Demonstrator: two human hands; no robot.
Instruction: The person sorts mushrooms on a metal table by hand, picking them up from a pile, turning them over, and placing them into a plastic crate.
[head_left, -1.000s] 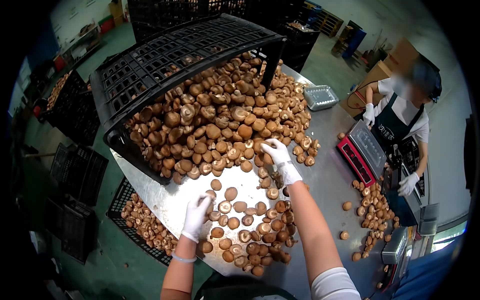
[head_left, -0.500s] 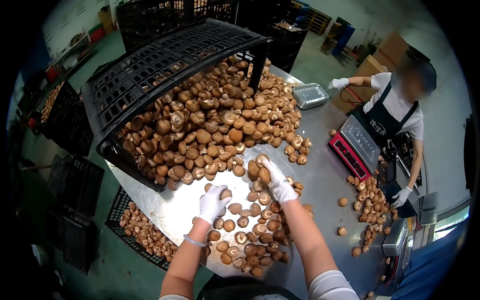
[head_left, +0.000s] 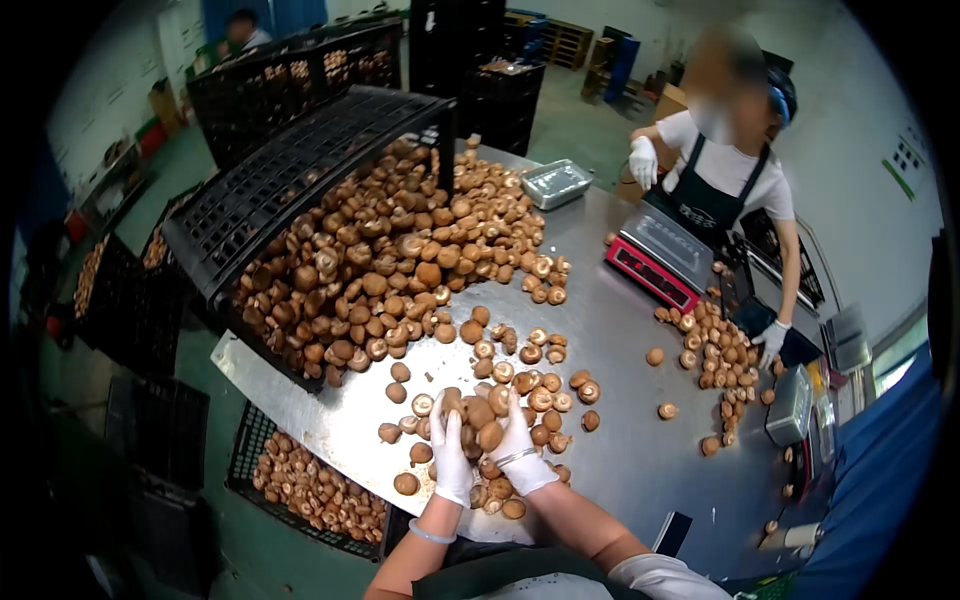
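My left hand (head_left: 450, 458), in a white glove, curves around the left side of a cluster of brown shiitake mushrooms (head_left: 478, 414). From the other side my right hand (head_left: 516, 448), also gloved, closes on the same cluster. Several mushrooms are gathered between the two palms, low over the near part of the metal table (head_left: 630, 400). Loose shiitakes (head_left: 545, 395) lie around both hands, caps and stems showing. Beyond them a large heap of shiitakes (head_left: 375, 265) spills from a tipped black plastic crate (head_left: 310, 165).
A co-worker in a dark apron stands at the right by a red scale (head_left: 652, 270). Mushrooms (head_left: 720, 350) lie beside it. A clear plastic tray (head_left: 556, 184) sits at the table's far edge. Below the left edge is a crate of mushrooms (head_left: 245, 455).
My hands have come together nearer my body, now around several mushrooms; before, they were apart, each holding some. The view has shifted, and the co-worker's raised hand has left the clear tray.
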